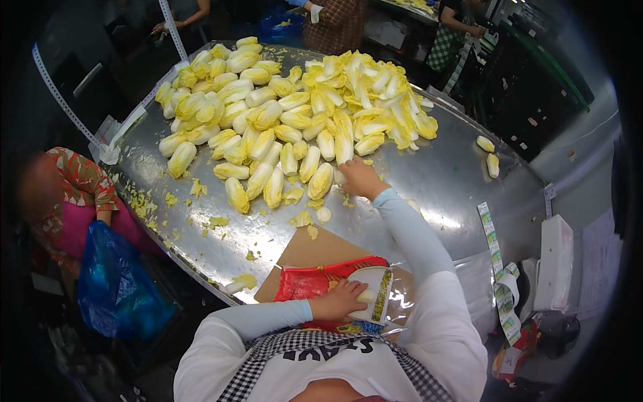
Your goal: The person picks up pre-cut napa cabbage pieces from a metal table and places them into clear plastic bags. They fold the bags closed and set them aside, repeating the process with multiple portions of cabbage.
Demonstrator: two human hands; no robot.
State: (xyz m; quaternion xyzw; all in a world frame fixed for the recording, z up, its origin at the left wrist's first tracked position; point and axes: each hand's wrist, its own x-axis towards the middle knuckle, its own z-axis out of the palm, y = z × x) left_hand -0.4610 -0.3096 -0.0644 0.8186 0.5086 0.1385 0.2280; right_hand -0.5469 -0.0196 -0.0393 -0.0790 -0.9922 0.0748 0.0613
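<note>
My left hand (337, 302) lies on a red, white and yellow printed plastic bag (301, 282) at the table's near edge. A pale yellow-white shape (367, 295) shows at its fingers; whether it is a small cabbage in my grip or print on the bag is unclear. Farther out, my right hand (360, 179) reaches to the near edge of a heap of trimmed napa cabbages (261, 118). Its fingers curl at the pale base of a napa cabbage (339, 177), mostly hidden by the hand. A longer, leafy cabbage (343, 138) lies just beyond my fingertips.
Loose cabbage leaves (366, 88) pile up on the metal table (442, 166). Cardboard (311, 246) lies under the bag. Two small cabbages (492, 165) sit far right, near a label strip (490, 236). A person (83, 186) beside a blue bag (120, 281) is at left; others stand behind.
</note>
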